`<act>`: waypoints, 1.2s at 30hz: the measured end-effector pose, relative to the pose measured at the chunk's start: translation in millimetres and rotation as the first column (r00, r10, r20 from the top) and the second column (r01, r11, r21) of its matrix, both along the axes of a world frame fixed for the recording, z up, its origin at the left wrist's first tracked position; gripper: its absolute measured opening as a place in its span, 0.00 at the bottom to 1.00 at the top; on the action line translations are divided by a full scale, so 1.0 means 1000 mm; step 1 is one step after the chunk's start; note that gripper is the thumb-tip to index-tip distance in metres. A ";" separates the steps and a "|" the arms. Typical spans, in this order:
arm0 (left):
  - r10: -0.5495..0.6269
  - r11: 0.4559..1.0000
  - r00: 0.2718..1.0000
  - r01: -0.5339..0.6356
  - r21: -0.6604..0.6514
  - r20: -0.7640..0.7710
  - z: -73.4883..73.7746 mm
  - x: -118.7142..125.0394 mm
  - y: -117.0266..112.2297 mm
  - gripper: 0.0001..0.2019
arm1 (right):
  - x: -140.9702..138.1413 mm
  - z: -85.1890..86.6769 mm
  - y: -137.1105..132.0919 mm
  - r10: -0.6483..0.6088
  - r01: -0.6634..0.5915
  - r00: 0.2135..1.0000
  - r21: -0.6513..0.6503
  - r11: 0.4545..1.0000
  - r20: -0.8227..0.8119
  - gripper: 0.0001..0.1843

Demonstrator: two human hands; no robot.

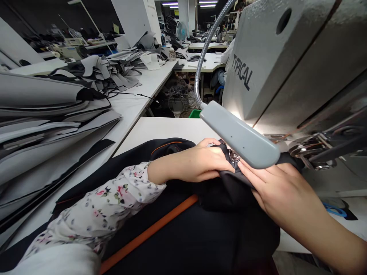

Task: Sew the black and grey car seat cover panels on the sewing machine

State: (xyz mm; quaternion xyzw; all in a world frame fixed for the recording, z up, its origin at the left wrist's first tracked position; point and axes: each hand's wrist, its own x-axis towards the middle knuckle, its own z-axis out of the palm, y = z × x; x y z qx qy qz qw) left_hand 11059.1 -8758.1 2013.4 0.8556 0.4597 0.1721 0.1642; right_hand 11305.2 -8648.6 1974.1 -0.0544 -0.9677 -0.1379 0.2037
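Black fabric [218, 229] with an orange stripe [155, 231] lies bunched under the sewing machine's presser foot [234, 156]. My left hand [203, 162] grips the cloth just left of the foot, its fingers closed on a fold. On the other side, my right hand [275, 187] holds the fabric, fingertips close beside the foot and the lower fingers curled at the cloth edge. A grey lamp head [241, 135] hangs over the foot and covers part of the right hand. The needle is hidden behind it.
The sewing machine body [266, 68] stands at the right, with a flexible lamp neck [202, 57] before it. Stacked grey panels [43, 103] fill the left table [129, 101]. Blue-handled scissors [335, 210] lie at lower right. A fan [181, 30] stands farther back.
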 end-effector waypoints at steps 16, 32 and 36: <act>0.156 0.935 0.966 -0.077 0.345 -0.207 -0.016 0.028 -0.009 0.16 | 0.006 -0.021 0.031 -0.025 0.027 0.996 -0.025 0.999 0.088 0.30; 0.390 0.689 0.902 -0.152 0.709 -0.186 -0.052 0.071 -0.022 0.11 | -0.008 -0.030 0.068 0.140 -0.147 0.989 -0.155 0.977 -0.050 0.34; 0.403 0.695 0.895 -0.165 0.700 -0.189 -0.060 0.078 -0.020 0.12 | -0.009 -0.039 0.079 0.138 -0.149 0.989 -0.249 0.957 -0.058 0.34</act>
